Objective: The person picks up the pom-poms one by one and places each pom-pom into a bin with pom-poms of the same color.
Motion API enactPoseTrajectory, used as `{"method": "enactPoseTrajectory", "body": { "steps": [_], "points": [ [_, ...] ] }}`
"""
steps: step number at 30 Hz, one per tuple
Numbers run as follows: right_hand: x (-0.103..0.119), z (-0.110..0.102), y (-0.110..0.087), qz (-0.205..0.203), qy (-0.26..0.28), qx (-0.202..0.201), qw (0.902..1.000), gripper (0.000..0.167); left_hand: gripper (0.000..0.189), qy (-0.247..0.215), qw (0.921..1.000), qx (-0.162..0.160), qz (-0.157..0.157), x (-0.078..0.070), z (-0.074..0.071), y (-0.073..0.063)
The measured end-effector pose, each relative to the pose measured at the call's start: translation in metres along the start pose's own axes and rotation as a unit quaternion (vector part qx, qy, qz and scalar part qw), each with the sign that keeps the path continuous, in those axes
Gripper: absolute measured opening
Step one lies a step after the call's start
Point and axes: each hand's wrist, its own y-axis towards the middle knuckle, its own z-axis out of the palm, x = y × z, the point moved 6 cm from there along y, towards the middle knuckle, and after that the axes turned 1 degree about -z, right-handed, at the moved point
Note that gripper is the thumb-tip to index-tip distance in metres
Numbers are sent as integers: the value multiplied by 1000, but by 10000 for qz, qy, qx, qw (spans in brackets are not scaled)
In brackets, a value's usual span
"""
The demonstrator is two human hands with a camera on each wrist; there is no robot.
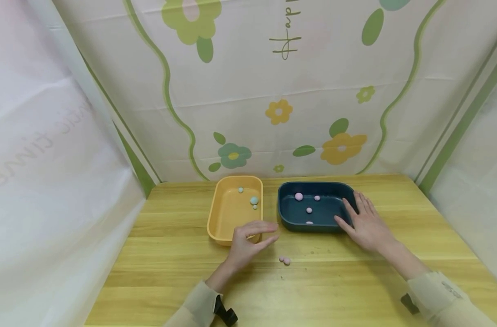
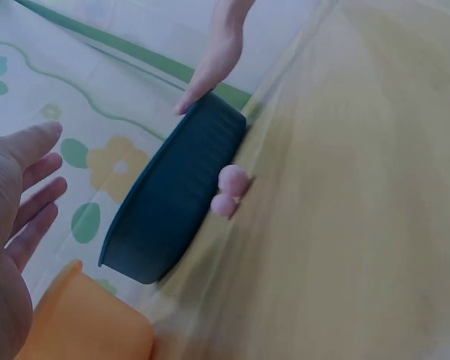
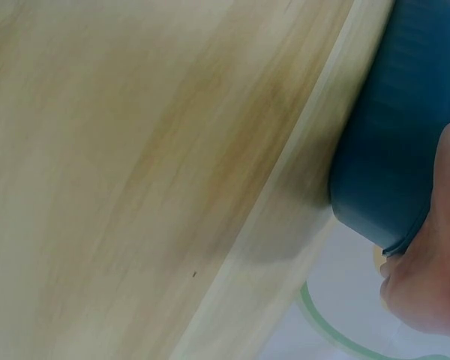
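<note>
A floral cloth [image 1: 240, 104] hangs beyond both hands. The wooden surface [image 1: 338, 290] spreads beneath them. The dark blue tray [image 1: 313, 228] sits at the right hand [image 1: 367, 227], whose spread fingers rest across its right end, thumb and forefinger reaching inside the rim. The yellow tray [image 1: 228, 213] lies just beyond the left hand [image 1: 246, 245], which hovers with thumb and fingers a moderate gap apart and nothing seen between them. Left of the right hand's fingertips, inside the dark blue tray, are four pink balls [image 1: 299, 196], one mostly hidden by the near wall. Beyond the left hand, the yellow tray holds three blue-green balls [image 1: 254, 200]. Two loose pink balls [image 1: 287, 261] touch each other on the surface, between the hands, nearer the left. Parting the balls by colour looks mostly done; only this loose pair seems left, and neither hand has it.
</note>
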Motion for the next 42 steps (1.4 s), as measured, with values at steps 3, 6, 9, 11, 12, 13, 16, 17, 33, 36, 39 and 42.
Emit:
{"method": "enactPoseTrajectory", "body": {
  "steps": [3, 6, 9, 11, 12, 13, 16, 17, 33, 36, 39, 42],
  "points": [
    [0, 0, 0, 4, 1, 2, 10000, 88, 19, -73, 9999, 76, 24, 0, 1, -5],
    [1, 0, 0, -1, 1, 4, 10000, 88, 19, -41, 9998, 189, -64, 0, 3, -11],
    [1, 0, 0, 2, 7, 2, 10000, 87, 18, -20, 9985, 430, -330, 2, 7, -17],
    [1, 0, 0, 1, 22, -12, 10000, 88, 16, 53, 9969, 631, -465, 2, 11, -20],
    [0, 0, 0, 5, 32, -12, 10000, 88, 15, 112, 9959, 749, -486, 1, 13, -22],
    [0, 0, 0, 2, 37, -8, 10000, 88, 14, 165, 9951, 852, -472, 0, 14, -24],
    [1, -1, 0, 12, 44, -12, 10000, 87, 15, 313, 9935, 1010, -417, -3, 18, -27],
    [1, -1, 0, 9, 29, 1, 10000, 87, 17, 307, 9933, 1024, -443, -2, 19, -28],
    [1, 0, 0, -29, -32, 3, 10000, 86, 22, -494, 9636, 1536, -2131, 30, 28, -47],
    [2, 0, 0, -33, -51, 10, 10000, 86, 22, -571, 9586, 1529, -2335, 35, 29, -51],
    [1, 0, 0, -28, -48, 25, 10000, 86, 22, -569, 9561, 1506, -2448, 40, 29, -55],
    [1, 0, 0, -21, -40, 29, 10000, 86, 21, -533, 9561, 1473, -2478, 43, 30, -56]
  ]
}}
